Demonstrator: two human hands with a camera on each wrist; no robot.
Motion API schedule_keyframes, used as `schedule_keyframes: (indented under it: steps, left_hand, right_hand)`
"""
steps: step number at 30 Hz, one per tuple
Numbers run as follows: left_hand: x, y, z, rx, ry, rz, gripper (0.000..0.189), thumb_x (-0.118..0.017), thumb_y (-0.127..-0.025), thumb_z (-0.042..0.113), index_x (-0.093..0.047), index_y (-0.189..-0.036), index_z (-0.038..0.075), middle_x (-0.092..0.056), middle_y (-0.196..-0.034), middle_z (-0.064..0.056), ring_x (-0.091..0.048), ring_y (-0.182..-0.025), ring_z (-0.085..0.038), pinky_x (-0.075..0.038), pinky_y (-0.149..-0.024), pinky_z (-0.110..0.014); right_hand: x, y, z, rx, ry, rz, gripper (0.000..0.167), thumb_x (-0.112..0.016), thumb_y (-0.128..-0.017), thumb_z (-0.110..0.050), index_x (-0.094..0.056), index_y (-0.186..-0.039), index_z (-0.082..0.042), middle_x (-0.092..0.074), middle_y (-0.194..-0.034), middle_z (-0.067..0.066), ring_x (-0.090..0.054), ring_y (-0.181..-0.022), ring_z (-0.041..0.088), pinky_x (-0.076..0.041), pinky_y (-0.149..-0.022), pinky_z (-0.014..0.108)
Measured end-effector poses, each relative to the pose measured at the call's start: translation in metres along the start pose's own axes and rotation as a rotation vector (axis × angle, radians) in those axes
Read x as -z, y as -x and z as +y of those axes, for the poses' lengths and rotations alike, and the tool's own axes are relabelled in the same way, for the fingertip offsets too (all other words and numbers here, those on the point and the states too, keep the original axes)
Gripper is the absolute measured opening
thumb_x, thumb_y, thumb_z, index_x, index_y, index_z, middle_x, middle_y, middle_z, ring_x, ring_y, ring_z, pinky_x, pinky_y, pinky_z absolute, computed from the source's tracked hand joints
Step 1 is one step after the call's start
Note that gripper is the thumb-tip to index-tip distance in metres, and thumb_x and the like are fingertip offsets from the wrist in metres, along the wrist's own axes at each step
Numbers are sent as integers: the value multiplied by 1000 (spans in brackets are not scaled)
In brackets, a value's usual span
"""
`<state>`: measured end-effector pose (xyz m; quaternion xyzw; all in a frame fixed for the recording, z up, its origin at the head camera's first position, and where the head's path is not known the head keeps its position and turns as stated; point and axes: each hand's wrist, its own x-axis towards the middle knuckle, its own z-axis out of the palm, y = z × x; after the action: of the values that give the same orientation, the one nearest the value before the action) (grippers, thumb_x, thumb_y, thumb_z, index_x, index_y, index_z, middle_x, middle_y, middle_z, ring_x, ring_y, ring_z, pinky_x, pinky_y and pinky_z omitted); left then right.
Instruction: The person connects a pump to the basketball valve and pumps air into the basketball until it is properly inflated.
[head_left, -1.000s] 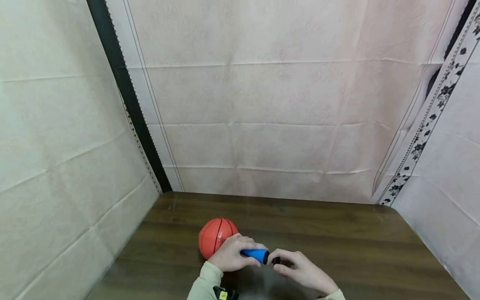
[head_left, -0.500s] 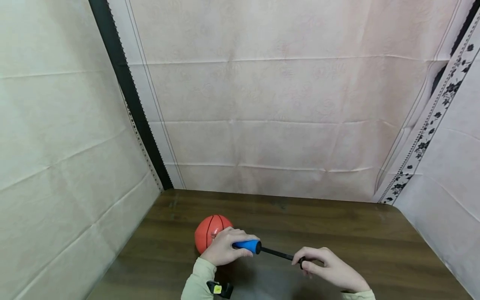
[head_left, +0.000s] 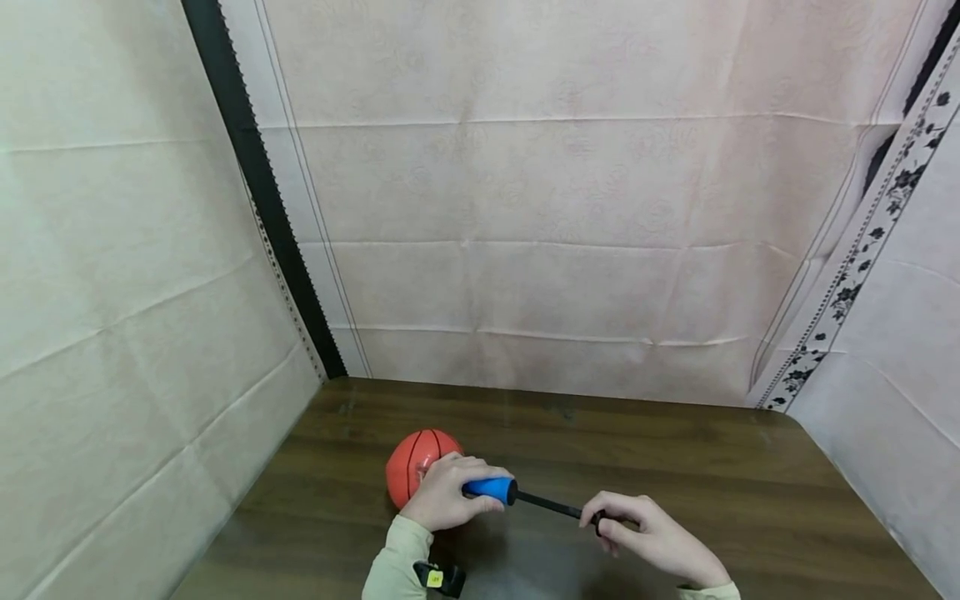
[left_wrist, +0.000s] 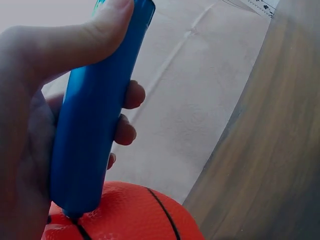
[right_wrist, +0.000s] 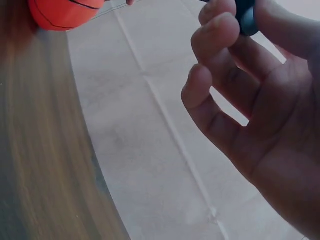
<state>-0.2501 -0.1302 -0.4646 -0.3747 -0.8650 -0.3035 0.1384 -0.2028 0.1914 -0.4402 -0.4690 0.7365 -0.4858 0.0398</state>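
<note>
My left hand (head_left: 444, 498) grips the blue barrel of a hand pump (head_left: 489, 489), thumb along one side and fingers round the other. The barrel's lower end meets a red basketball (left_wrist: 145, 215) in the left wrist view, where the ball's surface dips and creases. From the barrel's other end a thin black rod (head_left: 550, 503) sticks out to the right. My right hand (head_left: 645, 533) pinches the black handle (right_wrist: 247, 17) at the rod's end between thumb and fingers, with other fingers loosely bent. Part of the ball is hidden behind my left hand.
A brown wood-grain table (head_left: 675, 450) lies under both hands. Pale cloth panels (head_left: 562, 292) rise at its back and both sides, with a black strip (head_left: 262, 192) at the left corner. A black device (head_left: 442, 578) is strapped to my left wrist.
My right hand has drawn the handle away to the right, exposing the rod; over the last half second it has shifted slightly back left. The left hand and ball have moved slightly left.
</note>
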Motion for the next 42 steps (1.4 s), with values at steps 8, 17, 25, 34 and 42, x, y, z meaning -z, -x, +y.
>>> schedule_keyframes:
  steps: [8, 17, 25, 34, 42]
  left_hand:
    - [-13, -6, 4, -27, 9, -50, 32, -65, -90, 46, -66, -119, 34, -71, -101, 12, -61, -88, 0, -43, -82, -23]
    - [-25, -12, 10, -92, -50, -120, 32, -63, -90, 48, -68, -117, 32, -71, -103, 13, -61, -90, 0, -40, -81, -19]
    - [-28, -11, 12, -93, -11, -109, 32, -65, -90, 46, -67, -119, 32, -72, -105, 13, -61, -89, 1, -40, -81, -16]
    - [-26, -12, 14, -97, 81, -180, 38, -63, -91, 46, -65, -125, 29, -71, -109, 9, -60, -91, 0, -44, -84, -20]
    - [-16, -8, 8, -58, 126, -125, 37, -62, -91, 48, -64, -125, 33, -70, -103, 11, -56, -88, 2, -43, -80, -18]
  right_hand:
    - [-12, -13, 5, -117, -93, -30, 19, -42, -102, -4, -58, -113, -6, -55, -75, 20, -53, -61, 25, -51, -56, 30]
    - [-34, -25, 15, -232, 43, -54, 21, -45, -103, -21, -58, -115, -11, -53, -73, 16, -42, -57, -5, -44, -55, 21]
    - [-36, -25, 15, -181, 72, -14, 18, -44, -104, -20, -58, -115, -17, -53, -70, 12, -43, -60, -7, -45, -56, 19]
    - [-20, -16, 8, -104, 54, -112, 22, -41, -104, -12, -58, -119, -14, -59, -77, 16, -55, -64, 12, -49, -59, 20]
    - [-1, 0, 3, -21, 37, -70, 32, -40, -100, 4, -58, -120, -15, -60, -76, 11, -59, -67, 15, -51, -60, 25]
